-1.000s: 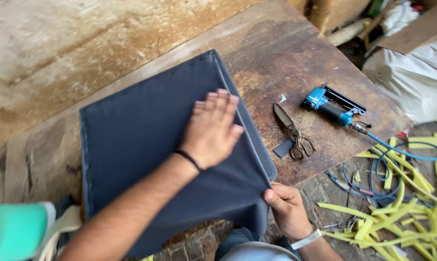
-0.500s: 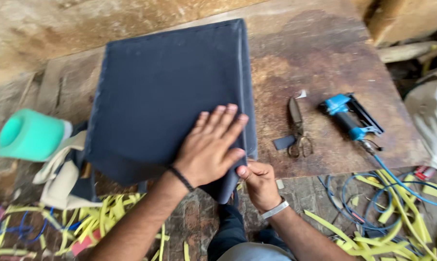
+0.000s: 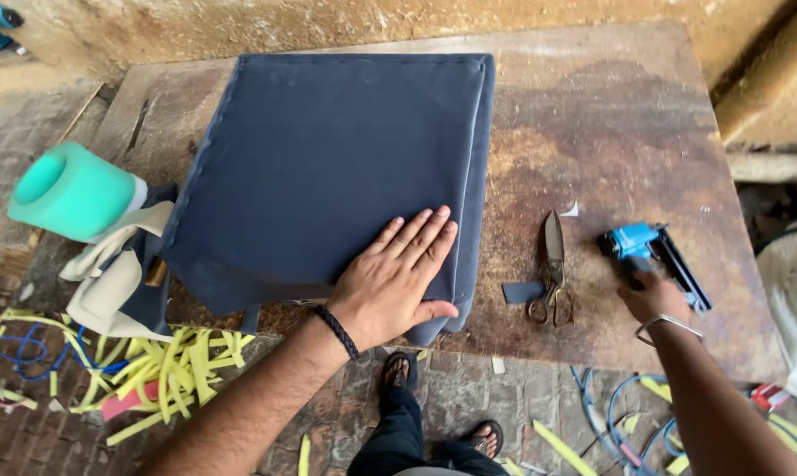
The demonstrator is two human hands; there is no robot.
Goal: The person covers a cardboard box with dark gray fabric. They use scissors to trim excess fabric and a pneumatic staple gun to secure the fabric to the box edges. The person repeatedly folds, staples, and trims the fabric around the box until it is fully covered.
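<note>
Head camera, single view, steep downward angle.
Looks from close above onto the rusty brown worktable (image 3: pixel 645 132), arm's reach.

Scissors (image 3: pixel 550 269) on the table (image 3: pixel 610 115); green foam roll (image 3: pixel 70 192) left.

A worn, rust-stained wooden desk (image 3: pixel 645 150) carries a dark blue upholstered cushion panel (image 3: pixel 328 167) across its left and middle. To the right of it lie metal scissors (image 3: pixel 553 264) beside a small dark fabric scrap (image 3: pixel 522 292), then a blue staple gun (image 3: pixel 650 251) near the desk's right edge.
</note>
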